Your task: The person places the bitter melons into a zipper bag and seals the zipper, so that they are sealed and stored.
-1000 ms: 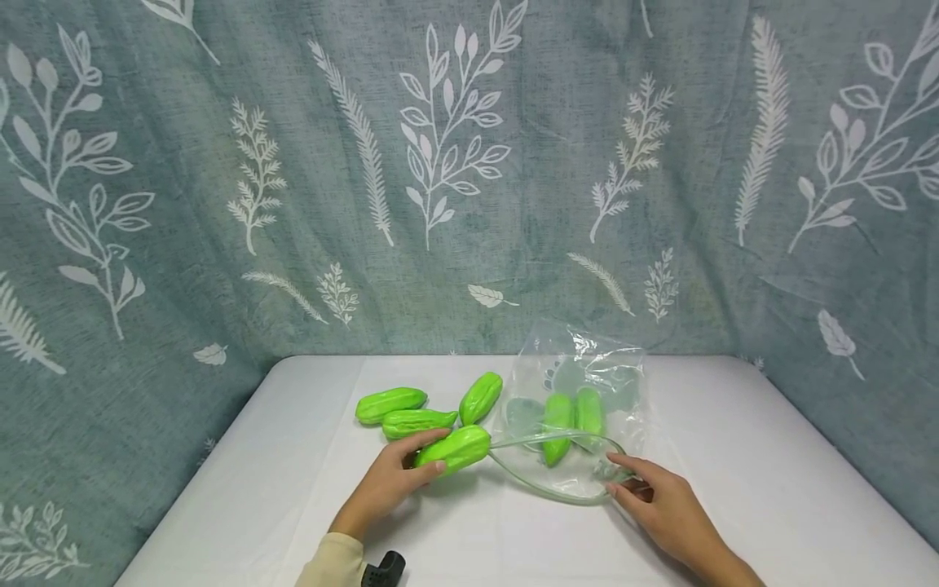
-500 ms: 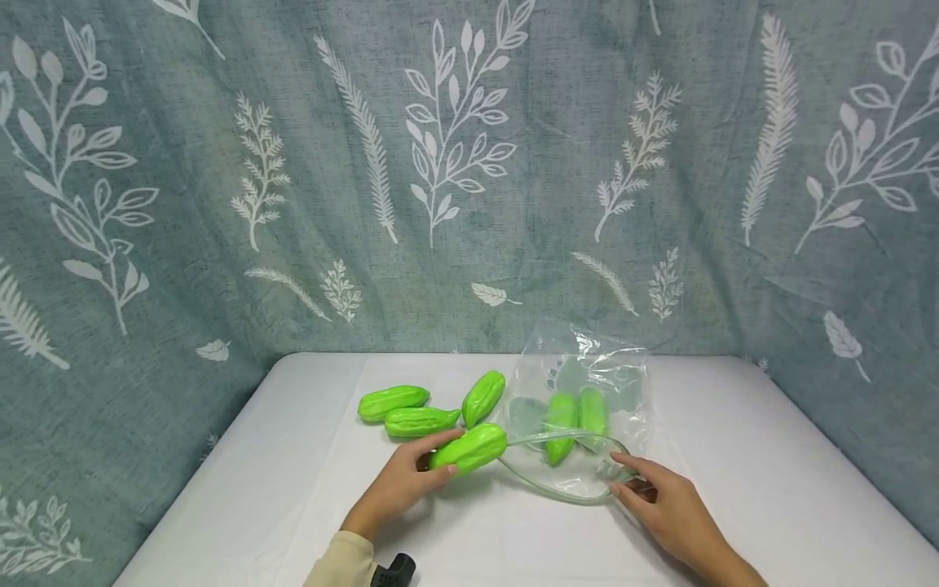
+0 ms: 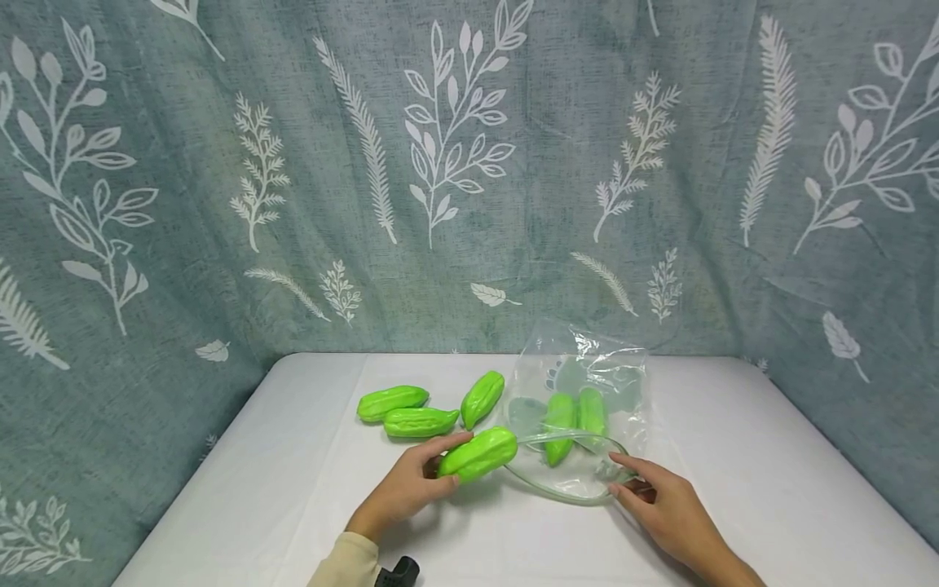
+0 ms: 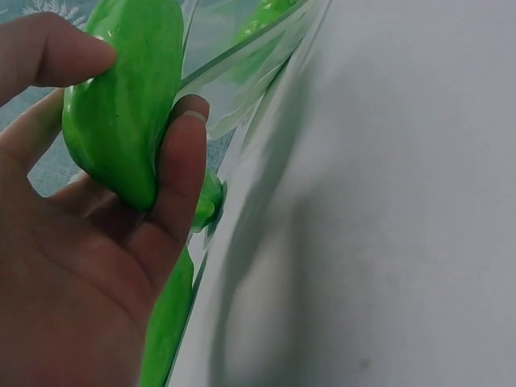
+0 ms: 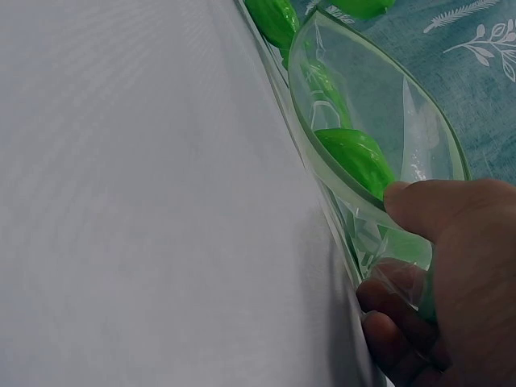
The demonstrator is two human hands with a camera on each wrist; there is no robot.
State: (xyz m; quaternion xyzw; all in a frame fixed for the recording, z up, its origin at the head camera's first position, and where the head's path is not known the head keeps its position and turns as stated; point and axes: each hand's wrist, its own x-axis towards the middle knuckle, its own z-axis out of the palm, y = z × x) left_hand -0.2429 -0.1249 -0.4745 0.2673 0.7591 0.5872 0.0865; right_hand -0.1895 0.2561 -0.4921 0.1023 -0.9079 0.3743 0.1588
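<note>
My left hand (image 3: 411, 485) holds a bright green, ridged, tapered vegetable (image 3: 480, 455) between thumb and fingers. The left wrist view shows its pointed end (image 4: 133, 173) toward the palm. Its blunt end overlaps the left end of the mouth of a clear plastic bag (image 3: 619, 371). My right hand (image 3: 667, 509) pinches the right side of the bag's pale green rim, thumb and fingers on either side. The mouth gapes in the right wrist view, where a green vegetable (image 5: 355, 157) shows inside. From the head, two vegetables lie in the bag, side by side.
Three more green vegetables lie left of the bag: one at the back left (image 3: 392, 403), one just in front of it (image 3: 421, 421), and one tilted (image 3: 482, 398) close to the bag. The white-covered table (image 3: 557, 546) ends at a leaf-patterned curtain (image 3: 440, 285).
My left hand has moved right with the green vegetable, from beside the loose ones to the left end of the bag's mouth. My right hand keeps its pinch on the rim.
</note>
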